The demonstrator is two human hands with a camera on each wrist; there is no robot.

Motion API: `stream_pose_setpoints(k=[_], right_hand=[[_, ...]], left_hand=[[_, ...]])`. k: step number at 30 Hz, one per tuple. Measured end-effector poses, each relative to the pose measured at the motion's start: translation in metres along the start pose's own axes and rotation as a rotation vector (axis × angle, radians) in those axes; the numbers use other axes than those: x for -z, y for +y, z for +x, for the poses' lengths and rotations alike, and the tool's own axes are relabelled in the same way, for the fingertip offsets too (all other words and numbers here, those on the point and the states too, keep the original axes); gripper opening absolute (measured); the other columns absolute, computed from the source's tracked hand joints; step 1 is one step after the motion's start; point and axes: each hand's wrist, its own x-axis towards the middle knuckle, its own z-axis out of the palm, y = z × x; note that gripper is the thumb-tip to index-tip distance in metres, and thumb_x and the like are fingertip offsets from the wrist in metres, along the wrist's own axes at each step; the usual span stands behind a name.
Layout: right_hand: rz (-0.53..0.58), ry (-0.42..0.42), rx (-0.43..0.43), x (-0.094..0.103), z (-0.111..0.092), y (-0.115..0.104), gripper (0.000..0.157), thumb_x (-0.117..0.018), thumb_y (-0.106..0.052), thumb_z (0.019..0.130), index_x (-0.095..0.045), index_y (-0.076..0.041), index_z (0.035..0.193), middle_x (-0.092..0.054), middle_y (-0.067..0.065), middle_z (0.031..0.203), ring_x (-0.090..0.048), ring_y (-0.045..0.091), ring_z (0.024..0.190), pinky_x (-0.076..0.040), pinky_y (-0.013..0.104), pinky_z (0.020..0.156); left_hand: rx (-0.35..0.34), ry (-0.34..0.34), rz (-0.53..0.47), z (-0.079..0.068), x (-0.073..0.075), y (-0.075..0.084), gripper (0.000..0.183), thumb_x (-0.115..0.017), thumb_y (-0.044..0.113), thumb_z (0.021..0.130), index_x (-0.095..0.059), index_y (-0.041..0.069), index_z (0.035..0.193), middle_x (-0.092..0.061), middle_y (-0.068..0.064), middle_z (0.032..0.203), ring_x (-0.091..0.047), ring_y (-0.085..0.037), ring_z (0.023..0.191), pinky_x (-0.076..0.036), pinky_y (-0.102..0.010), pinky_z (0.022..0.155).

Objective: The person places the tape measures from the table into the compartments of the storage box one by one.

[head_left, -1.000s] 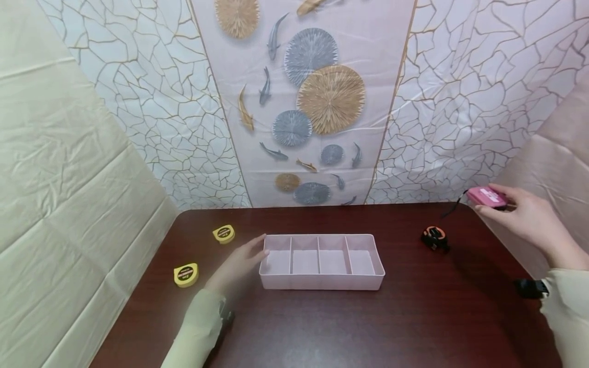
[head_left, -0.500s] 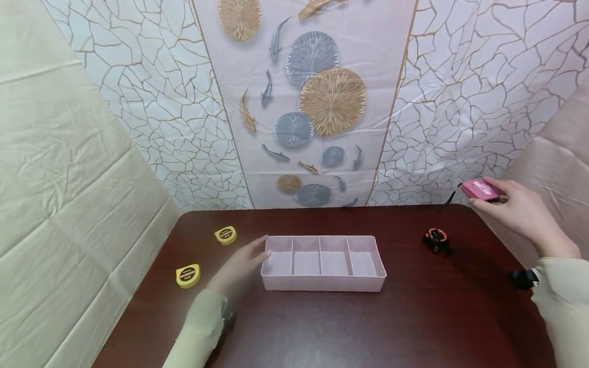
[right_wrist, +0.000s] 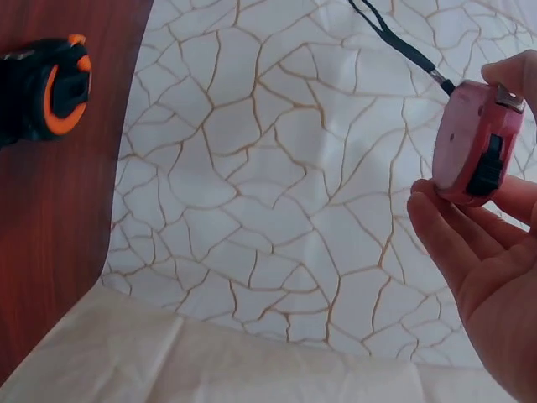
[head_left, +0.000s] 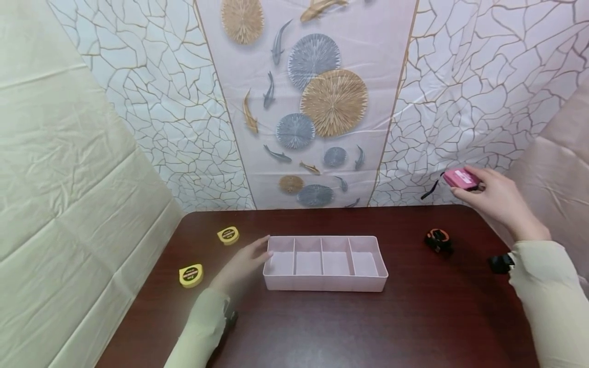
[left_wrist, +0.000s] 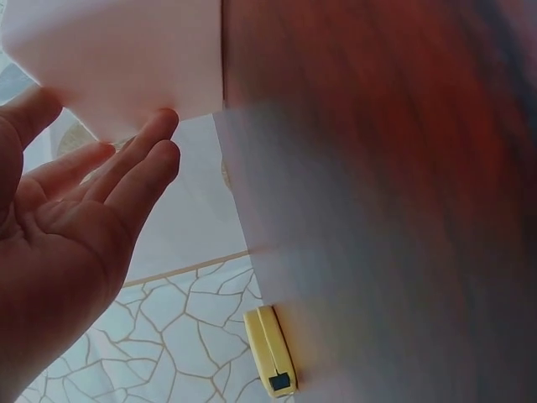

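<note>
At the table's right back corner, my right hand [head_left: 499, 197] pinches a pink tape measure [head_left: 461, 179] between thumb and fingers, held up off the table. Its black wrist strap [right_wrist: 394, 38] dangles free. My left hand [head_left: 244, 263] holds the left end of a pale pink box [head_left: 324, 283] with several compartments. The thumb laps over the rim while the other fingers lie against the outer end wall [left_wrist: 143, 59]. No contents show in the compartments. Below the right hand, a black and orange tape measure [head_left: 438, 240] lies on the table.
Two yellow tape measures lie left of the box, one farther back [head_left: 228, 235] and one nearer [head_left: 190, 276]. The dark red table [head_left: 349, 327] ends at a patterned back cloth [head_left: 405, 174]. Plain cloths [head_left: 78, 214] hang along both sides.
My right hand has carried the pink tape measure leftward and slightly up. The left hand stays at the box's end. The whole view shifts slightly.
</note>
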Motion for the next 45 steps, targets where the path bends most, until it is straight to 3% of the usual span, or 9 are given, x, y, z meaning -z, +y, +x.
stream_pose_setpoints(k=[12, 20, 26, 34, 40, 45], right_hand=[[0.055, 0.053, 0.025, -0.016, 0.022, -0.022, 0.074, -0.071, -0.036, 0.091, -0.045, 0.006, 0.147, -0.048, 0.04, 0.131, -0.046, 0.055, 0.112, -0.034, 0.064, 0.088], [0.086, 0.044, 0.043, -0.017, 0.028, -0.034, 0.073, -0.069, -0.036, 0.093, -0.043, 0.005, 0.148, -0.046, 0.038, 0.136, -0.046, 0.053, 0.116, -0.036, 0.063, 0.088], [0.095, 0.026, 0.057, -0.019, 0.038, -0.051, 0.075, -0.07, -0.037, 0.092, -0.042, 0.005, 0.149, -0.047, 0.037, 0.137, -0.048, 0.05, 0.117, -0.038, 0.063, 0.089], [0.095, 0.036, 0.094, -0.023, 0.051, -0.07, 0.075, -0.072, -0.037, 0.09, -0.044, 0.002, 0.149, -0.05, 0.036, 0.136, -0.05, 0.049, 0.115, -0.04, 0.062, 0.089], [0.112, 0.038, 0.11, -0.027, 0.053, -0.08, 0.073, -0.071, -0.037, 0.091, -0.046, 0.001, 0.148, -0.052, 0.035, 0.133, -0.052, 0.047, 0.113, -0.041, 0.06, 0.088], [0.129, 0.039, 0.129, -0.03, 0.056, -0.089, 0.071, -0.071, -0.035, 0.09, -0.048, 0.003, 0.146, -0.053, 0.034, 0.132, -0.05, 0.047, 0.113, -0.039, 0.06, 0.089]], left_hand=[[-0.001, -0.022, -0.008, 0.004, 0.002, 0.001, 0.061, -0.066, 0.037, 0.099, -0.045, 0.018, 0.153, -0.058, -0.007, 0.142, -0.053, -0.023, 0.132, -0.038, -0.047, 0.113], [-0.054, -0.074, 0.002, 0.014, -0.003, 0.0, 0.065, -0.065, 0.034, 0.1, -0.041, 0.007, 0.154, -0.057, -0.013, 0.143, -0.052, -0.027, 0.133, -0.041, -0.046, 0.11], [-0.069, -0.027, 0.085, 0.014, -0.001, 0.006, 0.062, -0.065, 0.031, 0.1, -0.044, 0.004, 0.151, -0.054, -0.015, 0.146, -0.053, -0.032, 0.132, -0.041, -0.049, 0.11], [-0.064, 0.008, 0.197, 0.01, 0.003, 0.008, 0.06, -0.065, 0.031, 0.1, -0.048, 0.002, 0.149, -0.051, -0.011, 0.149, -0.048, -0.028, 0.138, -0.038, -0.048, 0.112], [-0.043, -0.072, 0.117, 0.005, 0.01, 0.004, 0.065, -0.064, 0.035, 0.1, -0.041, 0.006, 0.153, -0.047, -0.006, 0.153, -0.043, -0.022, 0.141, -0.033, -0.044, 0.116], [-0.009, -0.163, 0.063, -0.001, 0.017, 0.002, 0.073, -0.066, 0.044, 0.097, -0.035, 0.02, 0.158, -0.045, 0.004, 0.154, -0.039, -0.014, 0.143, -0.03, -0.045, 0.118]])
